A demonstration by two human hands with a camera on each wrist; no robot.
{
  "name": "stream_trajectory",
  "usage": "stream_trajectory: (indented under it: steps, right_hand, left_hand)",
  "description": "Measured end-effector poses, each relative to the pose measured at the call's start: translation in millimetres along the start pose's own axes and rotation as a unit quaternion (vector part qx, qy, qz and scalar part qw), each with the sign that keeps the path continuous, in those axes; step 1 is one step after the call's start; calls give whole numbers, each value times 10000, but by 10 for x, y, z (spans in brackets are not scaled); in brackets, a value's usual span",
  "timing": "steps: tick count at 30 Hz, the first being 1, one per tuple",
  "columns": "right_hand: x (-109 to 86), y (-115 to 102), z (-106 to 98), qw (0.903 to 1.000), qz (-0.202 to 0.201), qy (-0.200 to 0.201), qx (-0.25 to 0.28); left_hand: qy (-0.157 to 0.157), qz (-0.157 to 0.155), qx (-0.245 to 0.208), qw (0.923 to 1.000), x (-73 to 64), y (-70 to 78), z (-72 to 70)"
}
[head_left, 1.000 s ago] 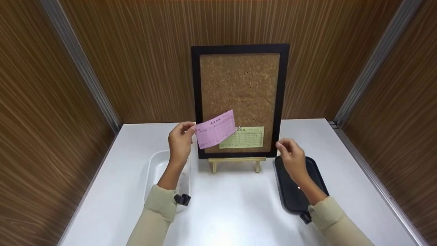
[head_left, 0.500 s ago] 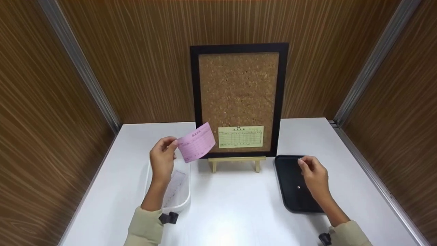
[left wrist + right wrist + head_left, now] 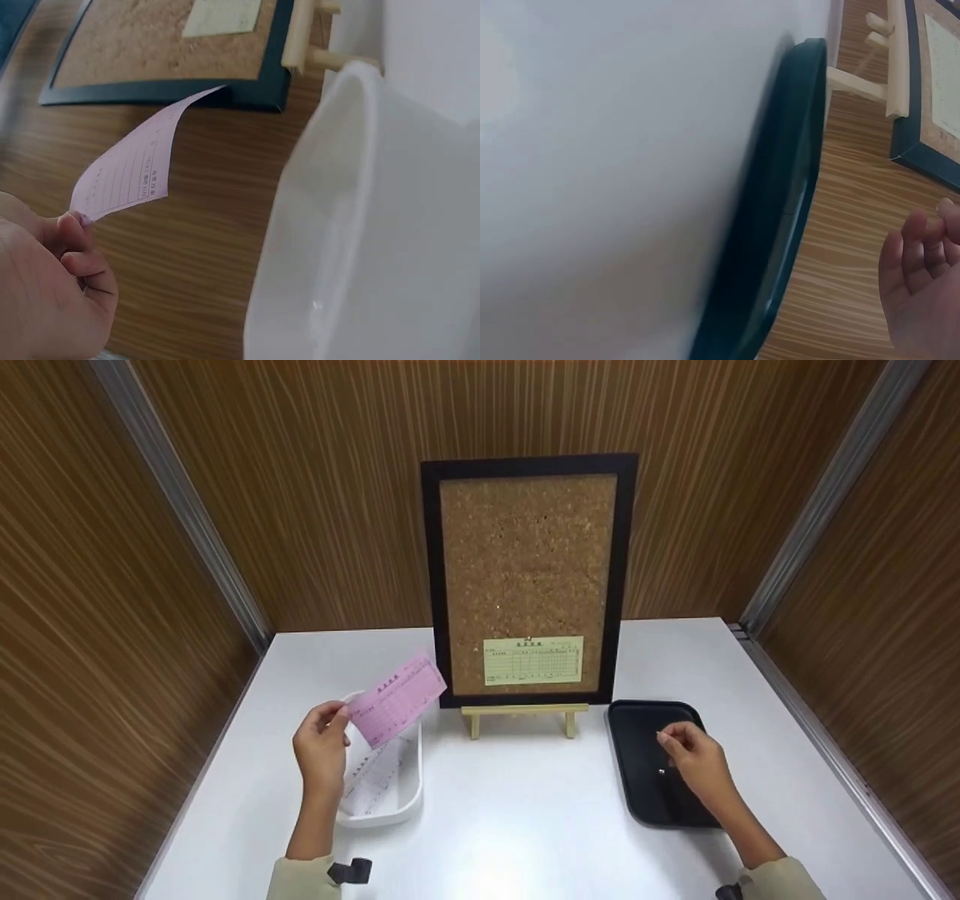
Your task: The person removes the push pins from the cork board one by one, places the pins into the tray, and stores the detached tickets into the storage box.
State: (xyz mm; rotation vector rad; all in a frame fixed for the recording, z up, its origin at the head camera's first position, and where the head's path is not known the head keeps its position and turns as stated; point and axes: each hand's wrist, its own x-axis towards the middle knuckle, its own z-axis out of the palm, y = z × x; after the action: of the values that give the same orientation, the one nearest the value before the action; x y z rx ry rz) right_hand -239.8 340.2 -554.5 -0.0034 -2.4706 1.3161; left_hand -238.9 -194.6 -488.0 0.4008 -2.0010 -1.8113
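My left hand [image 3: 322, 744] pinches a pink paper slip [image 3: 396, 699] by its lower left corner and holds it above the white tray [image 3: 405, 808]. The left wrist view shows the same pink slip [image 3: 124, 176] between thumb and fingers [image 3: 71, 232], beside the white tray's rim [image 3: 352, 150]. My right hand [image 3: 694, 757] hovers over the black tray [image 3: 637, 795] with its fingertips drawn together; I cannot make out anything between them. A small pin [image 3: 661, 771] lies on the black tray. A green slip [image 3: 532, 660] is pinned low on the cork board [image 3: 525, 547].
The black-framed cork board stands on a small wooden easel [image 3: 521, 716] at the middle back of the white table [image 3: 517, 825]. A pale printed sheet [image 3: 375, 772] lies in the white tray. Wood-panel walls close in the back and both sides.
My left hand has carried the pink slip off the cork board, down and left to above the white tray. My right hand has dropped from the board's right edge to over the black tray.
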Motion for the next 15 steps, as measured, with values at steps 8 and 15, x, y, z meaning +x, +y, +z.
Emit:
stream_trajectory:
  steps: [8,15]
  right_hand:
    - [-28,121,-27,9982,413,-435,21]
    - [-33,238,-94,9959,724,-531,100]
  left_hand:
    - [295,-288,191,9990,2,-239,-213]
    - [510,-305,501,9970,-48,-401,-290]
